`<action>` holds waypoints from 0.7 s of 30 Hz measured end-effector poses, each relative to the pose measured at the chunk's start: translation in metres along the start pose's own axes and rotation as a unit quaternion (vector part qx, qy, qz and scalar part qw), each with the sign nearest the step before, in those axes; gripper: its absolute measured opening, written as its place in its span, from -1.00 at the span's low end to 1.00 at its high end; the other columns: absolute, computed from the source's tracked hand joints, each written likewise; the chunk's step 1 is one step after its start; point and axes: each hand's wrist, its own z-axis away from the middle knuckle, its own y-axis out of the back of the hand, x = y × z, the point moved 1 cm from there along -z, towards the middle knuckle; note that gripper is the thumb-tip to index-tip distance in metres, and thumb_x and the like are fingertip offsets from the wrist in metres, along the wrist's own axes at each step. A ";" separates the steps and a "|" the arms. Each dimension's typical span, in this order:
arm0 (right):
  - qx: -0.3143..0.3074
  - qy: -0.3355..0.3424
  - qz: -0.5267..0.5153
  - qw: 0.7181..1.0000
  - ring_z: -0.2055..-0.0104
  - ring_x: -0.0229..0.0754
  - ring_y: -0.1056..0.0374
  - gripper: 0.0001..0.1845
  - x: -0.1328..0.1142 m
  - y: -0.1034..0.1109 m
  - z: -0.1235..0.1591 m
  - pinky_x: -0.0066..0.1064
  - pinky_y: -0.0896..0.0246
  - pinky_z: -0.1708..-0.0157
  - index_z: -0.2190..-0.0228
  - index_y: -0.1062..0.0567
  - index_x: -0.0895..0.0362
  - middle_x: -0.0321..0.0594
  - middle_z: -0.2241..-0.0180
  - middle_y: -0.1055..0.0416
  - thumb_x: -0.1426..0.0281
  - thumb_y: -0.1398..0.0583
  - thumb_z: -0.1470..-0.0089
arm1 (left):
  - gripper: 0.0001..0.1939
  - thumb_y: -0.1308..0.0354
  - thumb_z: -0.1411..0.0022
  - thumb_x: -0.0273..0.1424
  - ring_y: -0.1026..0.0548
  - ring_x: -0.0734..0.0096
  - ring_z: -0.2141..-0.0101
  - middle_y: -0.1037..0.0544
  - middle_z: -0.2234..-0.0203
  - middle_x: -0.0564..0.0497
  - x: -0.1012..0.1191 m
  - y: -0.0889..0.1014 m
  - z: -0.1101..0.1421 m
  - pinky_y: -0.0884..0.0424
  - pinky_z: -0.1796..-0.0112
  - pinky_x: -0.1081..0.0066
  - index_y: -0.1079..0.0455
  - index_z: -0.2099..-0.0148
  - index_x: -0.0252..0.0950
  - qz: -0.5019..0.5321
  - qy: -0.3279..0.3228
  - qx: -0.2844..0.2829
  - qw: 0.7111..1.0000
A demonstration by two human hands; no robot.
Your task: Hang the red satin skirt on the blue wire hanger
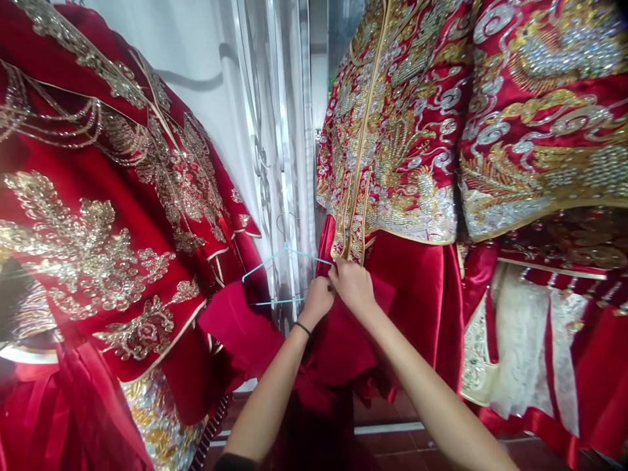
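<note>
A light blue clothes hanger (273, 303) with a thin wire hook is held upright in front of me. Plain dark red garment (240, 327) cloth drapes over its left end and spreads below my hands on the right. My left hand (318, 297), a black band at its wrist, is closed around the hanger's right end. Pressed against it, my right hand (352, 281) is closed at the same corner, where the garment's cloth meets the hanger. The exact spot pinched between the fingers is hidden.
Red embroidered jackets hang close on both sides: a beaded one (137, 170) at left, gold-and-silver ones (402, 131) at right. Red satin skirt cloth (417, 294) hangs beneath. Behind are a pale curtain (196, 78) and white ribbons; dark reddish floor tiles (392, 441) show below.
</note>
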 end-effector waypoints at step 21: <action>0.121 -0.100 -0.145 0.977 0.01 0.11 -0.14 -0.46 0.000 -0.042 0.014 -0.14 -0.06 0.12 0.03 -0.32 0.25 0.04 0.05 -0.31 0.23 -0.10 0.03 | -0.51 0.00 -0.10 -0.17 -0.33 0.07 0.07 -0.43 0.11 -0.23 -0.054 0.145 0.098 -0.27 0.08 0.15 -0.32 0.00 -0.39 -0.293 0.232 0.368 0.852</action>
